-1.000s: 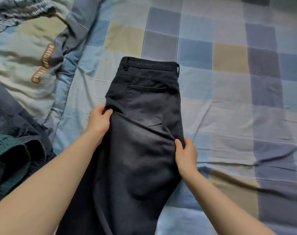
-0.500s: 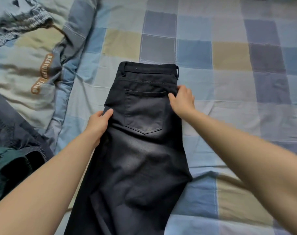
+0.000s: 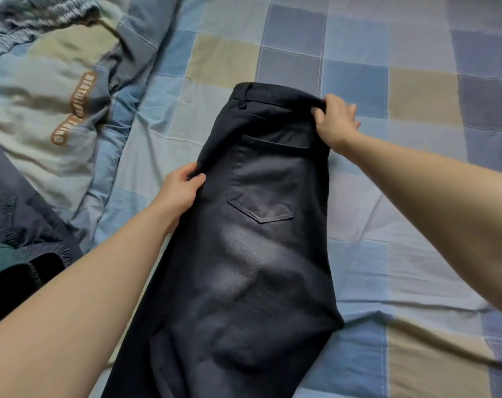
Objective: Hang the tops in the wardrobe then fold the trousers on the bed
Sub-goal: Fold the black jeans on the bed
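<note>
- Soft, even daylight, fairly dim; no glare
- Faint shadows under the arms on the bed (image 3: 416, 196)
- Slight blur throughout; wide-angle bending toward the edges

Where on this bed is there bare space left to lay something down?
Free: checked sheet right of and beyond the black trousers, past the right hand. Crowded: quilt and dark clothes fill the left, beside the left hand.
</note>
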`<state>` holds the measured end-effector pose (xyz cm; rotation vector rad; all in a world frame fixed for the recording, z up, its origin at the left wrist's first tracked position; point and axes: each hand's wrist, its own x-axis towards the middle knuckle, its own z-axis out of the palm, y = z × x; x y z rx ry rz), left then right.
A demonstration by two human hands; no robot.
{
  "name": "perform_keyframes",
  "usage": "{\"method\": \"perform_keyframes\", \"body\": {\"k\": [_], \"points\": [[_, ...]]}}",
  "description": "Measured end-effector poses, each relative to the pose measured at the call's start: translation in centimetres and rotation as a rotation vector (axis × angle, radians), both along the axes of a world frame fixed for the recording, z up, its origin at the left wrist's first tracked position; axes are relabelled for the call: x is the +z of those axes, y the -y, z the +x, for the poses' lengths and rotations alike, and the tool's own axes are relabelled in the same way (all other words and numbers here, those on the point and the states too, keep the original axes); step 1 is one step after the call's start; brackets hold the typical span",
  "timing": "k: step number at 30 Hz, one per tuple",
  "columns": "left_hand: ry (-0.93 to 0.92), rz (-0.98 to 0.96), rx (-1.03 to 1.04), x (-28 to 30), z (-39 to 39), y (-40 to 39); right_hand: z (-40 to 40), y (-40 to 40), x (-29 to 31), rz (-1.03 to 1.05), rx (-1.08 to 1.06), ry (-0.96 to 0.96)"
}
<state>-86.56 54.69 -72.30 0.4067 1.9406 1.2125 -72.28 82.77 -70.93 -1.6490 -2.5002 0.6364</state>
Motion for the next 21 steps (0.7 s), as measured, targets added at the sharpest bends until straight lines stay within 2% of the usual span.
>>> {"method": "perform_keyframes", "body": {"k": [4, 5, 7, 9, 12, 15, 18, 21], "points": [[0.043, -0.042, 0.038, -0.6, -0.1, -0.8, 0.4, 0.4, -0.6, -0.102, 0.000, 0.121], [0.059, -0.047, 0.060, -0.8, -0.1, -0.9, 0.6, 0.4, -0.6, -0.121, 0.020, 0.090], [0.057, -0.052, 0.130, -0.9, 0.0, -0.5, 1.5, 0.9, -0.5, -0.161, 0.021, -0.104], [0.054, -0.036, 0.194, -0.8, 0.7, 0.9, 4.2, 3.3, -0.4, -0.182, -0.070, -0.262], [0.079, -0.052, 0.194, -0.1, 3.1, 4.6, 11.0, 10.3, -1.1, -0.248, -0.110, -0.262], [-0.014, -0.217, 0.065, 0.9, 5.5, 9.4, 17.4, 19.6, -1.5, -0.317, -0.145, -0.302], [-0.089, -0.429, 0.007, 1.9, 7.8, 15.1, 20.9, 27.5, -0.5, -0.547, -0.344, -0.374], [-0.007, -0.641, 0.012, 2.6, 11.3, 20.0, 22.5, 32.3, 0.9, -0.769, -0.571, -0.472]]}}
